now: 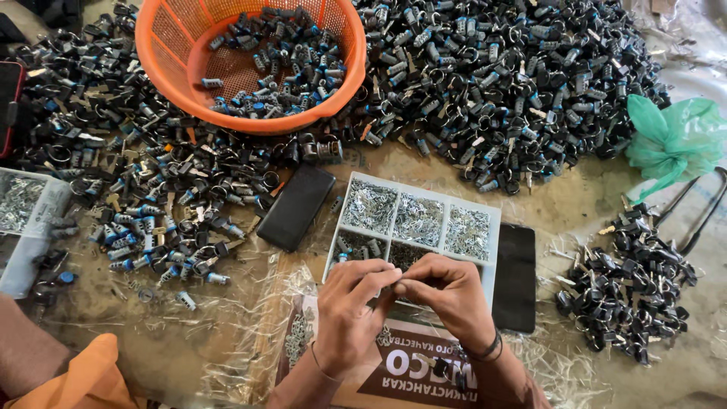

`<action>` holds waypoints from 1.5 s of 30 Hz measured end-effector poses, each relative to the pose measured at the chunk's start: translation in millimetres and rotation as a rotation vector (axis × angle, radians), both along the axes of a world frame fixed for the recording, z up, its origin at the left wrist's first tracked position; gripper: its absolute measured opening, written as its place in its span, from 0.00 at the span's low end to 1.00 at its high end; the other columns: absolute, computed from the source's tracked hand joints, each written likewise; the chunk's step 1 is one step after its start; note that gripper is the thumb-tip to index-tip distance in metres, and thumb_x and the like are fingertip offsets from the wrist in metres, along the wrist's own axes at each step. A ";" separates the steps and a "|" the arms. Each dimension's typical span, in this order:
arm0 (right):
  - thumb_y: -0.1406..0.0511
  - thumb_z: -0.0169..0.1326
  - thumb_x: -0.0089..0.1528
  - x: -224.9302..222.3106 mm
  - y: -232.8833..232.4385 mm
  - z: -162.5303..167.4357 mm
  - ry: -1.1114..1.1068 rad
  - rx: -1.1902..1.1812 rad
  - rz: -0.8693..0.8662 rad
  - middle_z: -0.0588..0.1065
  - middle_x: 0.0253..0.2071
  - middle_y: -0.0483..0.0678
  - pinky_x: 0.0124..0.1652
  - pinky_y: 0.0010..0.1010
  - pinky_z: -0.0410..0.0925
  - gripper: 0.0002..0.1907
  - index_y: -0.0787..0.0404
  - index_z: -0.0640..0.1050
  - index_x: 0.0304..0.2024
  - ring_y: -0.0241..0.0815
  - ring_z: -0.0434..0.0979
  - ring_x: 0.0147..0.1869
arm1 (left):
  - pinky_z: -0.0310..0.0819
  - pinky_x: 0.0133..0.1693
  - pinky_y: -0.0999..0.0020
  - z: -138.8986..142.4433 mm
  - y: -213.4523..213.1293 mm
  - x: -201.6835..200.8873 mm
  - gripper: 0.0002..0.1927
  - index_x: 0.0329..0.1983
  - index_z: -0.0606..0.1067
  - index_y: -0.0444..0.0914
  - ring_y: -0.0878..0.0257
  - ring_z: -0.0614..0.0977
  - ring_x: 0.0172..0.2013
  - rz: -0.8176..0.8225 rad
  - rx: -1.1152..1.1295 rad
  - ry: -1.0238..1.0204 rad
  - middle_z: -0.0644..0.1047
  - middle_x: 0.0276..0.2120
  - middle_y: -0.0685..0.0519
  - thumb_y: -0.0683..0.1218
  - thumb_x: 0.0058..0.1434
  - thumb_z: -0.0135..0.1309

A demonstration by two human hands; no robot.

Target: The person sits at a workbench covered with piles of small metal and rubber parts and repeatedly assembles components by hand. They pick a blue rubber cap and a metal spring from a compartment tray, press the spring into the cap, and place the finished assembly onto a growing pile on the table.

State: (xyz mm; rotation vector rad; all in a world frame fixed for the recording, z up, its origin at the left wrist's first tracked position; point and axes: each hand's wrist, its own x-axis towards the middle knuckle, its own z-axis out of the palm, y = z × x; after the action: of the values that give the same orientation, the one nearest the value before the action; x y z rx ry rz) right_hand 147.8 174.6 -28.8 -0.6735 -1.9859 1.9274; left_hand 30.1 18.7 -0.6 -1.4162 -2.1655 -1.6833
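Both forearms are bare, with no sleeves reaching into view. The left hand (350,310) wears only a thin thread-like band at the wrist — barely a line. The right hand (448,291) carries a darker, thicker band — black, it seems — around its wrist. No rings show on the fingers.

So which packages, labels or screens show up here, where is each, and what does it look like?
Printed cardboard sheet: under both hands, tan with a brown panel and white lettering.
Dark phone: left of the white compartment tray, black, screen off.
Second phone: right of the tray, black, screen off.
Green plastic bag: right edge, crumpled.
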 end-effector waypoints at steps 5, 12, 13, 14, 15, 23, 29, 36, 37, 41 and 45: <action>0.74 0.68 0.54 -1.8 8.8 3.2 0.041 -0.143 0.065 0.80 0.32 0.46 0.35 0.23 0.71 0.06 0.68 0.84 0.33 0.32 0.79 0.35 | 0.76 0.45 0.66 -2.1 0.2 1.1 0.19 0.44 0.80 0.41 0.59 0.83 0.43 -0.013 0.015 -0.045 0.81 0.44 0.55 0.37 0.49 0.69; 0.68 0.68 0.48 -23.7 -8.8 26.9 -0.020 1.099 -0.099 0.76 0.36 0.46 0.37 0.32 0.69 0.13 0.58 0.84 0.37 0.45 0.74 0.39 | 0.80 0.45 0.67 -4.0 -0.2 -1.9 0.21 0.45 0.80 0.39 0.58 0.83 0.42 0.019 0.000 -0.252 0.82 0.45 0.51 0.39 0.46 0.71; 0.68 0.68 0.50 -25.8 -12.8 31.0 -0.038 1.122 -0.098 0.77 0.36 0.46 0.37 0.32 0.69 0.12 0.58 0.84 0.37 0.46 0.74 0.39 | 0.80 0.44 0.67 -3.9 0.1 -1.9 0.22 0.46 0.81 0.39 0.58 0.83 0.41 0.020 -0.021 -0.285 0.82 0.45 0.50 0.39 0.46 0.70; 0.69 0.68 0.52 -26.8 -16.5 34.9 -0.054 1.146 -0.096 0.77 0.36 0.45 0.36 0.33 0.69 0.10 0.58 0.84 0.36 0.46 0.74 0.39 | 0.80 0.45 0.66 -4.0 0.7 -2.2 0.22 0.46 0.80 0.39 0.57 0.83 0.43 0.029 -0.014 -0.235 0.82 0.45 0.50 0.39 0.46 0.71; 0.69 0.67 0.53 -27.6 -18.6 38.4 -0.067 1.170 -0.091 0.77 0.35 0.44 0.36 0.34 0.69 0.09 0.57 0.84 0.36 0.47 0.74 0.39 | 0.79 0.47 0.65 -3.9 1.3 -2.7 0.22 0.46 0.80 0.39 0.56 0.83 0.44 0.043 -0.005 -0.184 0.82 0.45 0.50 0.40 0.45 0.71; 0.71 0.66 0.55 -12.4 -16.1 43.5 -0.031 0.502 -0.205 0.83 0.33 0.46 0.33 0.24 0.71 0.07 0.62 0.85 0.37 0.35 0.81 0.32 | 0.79 0.45 0.66 -1.9 0.2 -2.7 0.22 0.46 0.80 0.39 0.57 0.83 0.44 0.041 -0.025 -0.211 0.82 0.45 0.50 0.41 0.47 0.72; 0.72 0.66 0.56 -2.9 -13.9 27.0 0.074 0.423 -0.153 0.81 0.34 0.46 0.36 0.22 0.71 0.05 0.63 0.85 0.36 0.31 0.80 0.37 | 0.77 0.46 0.64 -1.4 -0.1 -3.4 0.23 0.46 0.80 0.40 0.56 0.82 0.44 0.066 -0.040 -0.124 0.82 0.45 0.51 0.40 0.46 0.71; 0.73 0.68 0.55 -6.6 -9.2 26.0 0.086 0.204 -0.019 0.79 0.36 0.47 0.36 0.23 0.67 0.08 0.65 0.86 0.38 0.32 0.75 0.38 | 0.77 0.46 0.65 -1.5 -0.4 -2.7 0.22 0.46 0.79 0.40 0.56 0.82 0.44 0.068 -0.035 -0.106 0.82 0.45 0.52 0.38 0.47 0.69; 0.71 0.68 0.53 -8.0 -8.6 29.3 0.009 0.324 -0.071 0.79 0.36 0.46 0.34 0.24 0.67 0.10 0.64 0.86 0.38 0.33 0.75 0.37 | 0.77 0.46 0.65 -1.5 -0.3 -2.9 0.22 0.46 0.79 0.40 0.56 0.82 0.43 0.068 -0.034 -0.102 0.82 0.45 0.52 0.38 0.47 0.69; 0.66 0.69 0.50 -18.2 -9.4 42.1 -0.011 0.850 -0.143 0.77 0.37 0.46 0.39 0.31 0.67 0.15 0.59 0.85 0.40 0.41 0.74 0.40 | 0.76 0.46 0.63 -0.6 0.7 -2.2 0.21 0.45 0.79 0.40 0.55 0.82 0.43 0.089 -0.042 -0.121 0.82 0.44 0.52 0.39 0.47 0.71; 0.67 0.68 0.52 -26.5 -17.8 45.1 -0.175 1.097 -0.006 0.78 0.37 0.45 0.38 0.36 0.69 0.10 0.56 0.85 0.37 0.48 0.73 0.42 | 0.76 0.49 0.61 2.4 -0.1 -0.6 0.21 0.46 0.79 0.39 0.52 0.82 0.46 0.081 -0.056 -0.096 0.82 0.45 0.50 0.39 0.47 0.69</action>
State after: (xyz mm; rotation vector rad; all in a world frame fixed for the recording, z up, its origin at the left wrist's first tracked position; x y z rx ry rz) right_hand 121.3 156.8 16.3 -0.5062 -2.6587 0.5329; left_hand 29.5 18.6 1.8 -1.2659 -2.3037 -1.7089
